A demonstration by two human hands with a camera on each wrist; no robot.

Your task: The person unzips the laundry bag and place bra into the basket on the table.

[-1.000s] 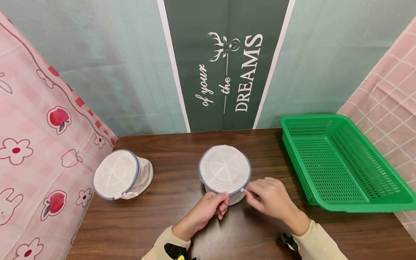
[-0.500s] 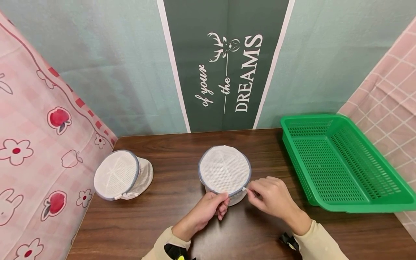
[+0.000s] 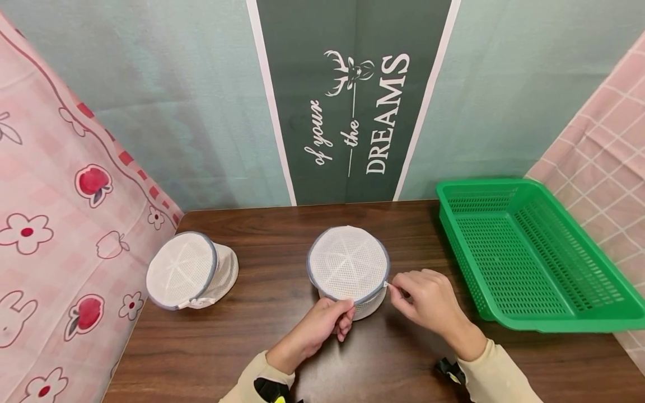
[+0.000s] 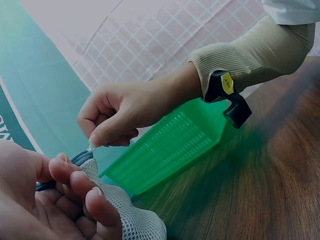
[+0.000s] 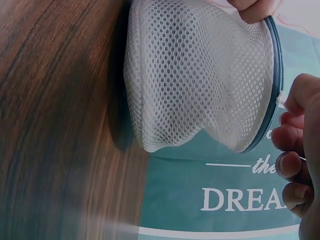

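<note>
A round white mesh laundry bag point(image 3: 347, 263) with a blue-grey zipped rim stands on the table in front of me. My left hand point(image 3: 322, 324) pinches the rim at its near edge, thumb on top. At the near right of that rim, my right hand point(image 3: 425, 299) pinches the small white zipper pull point(image 3: 386, 284). The right wrist view shows the bag's mesh side wall point(image 5: 175, 75) sagging a little, with the blue zipper point(image 5: 276, 65) running along the rim. Over at the left lies a second mesh laundry bag point(image 3: 181, 271), its round top tilted, touched by neither hand.
A green plastic basket point(image 3: 456, 263) with slotted walls stands at the right of the brown wooden table point(image 3: 272, 240). Pink patterned cloth point(image 3: 55, 224) hangs at the left and pink checked cloth point(image 3: 604, 168) at the right. A printed green cloth point(image 3: 201, 112) hangs behind.
My right hand has moved slightly right and up along the rim with the zipper pull. The left hand keeps its pinch in the same place, and the second bag lies as before.
</note>
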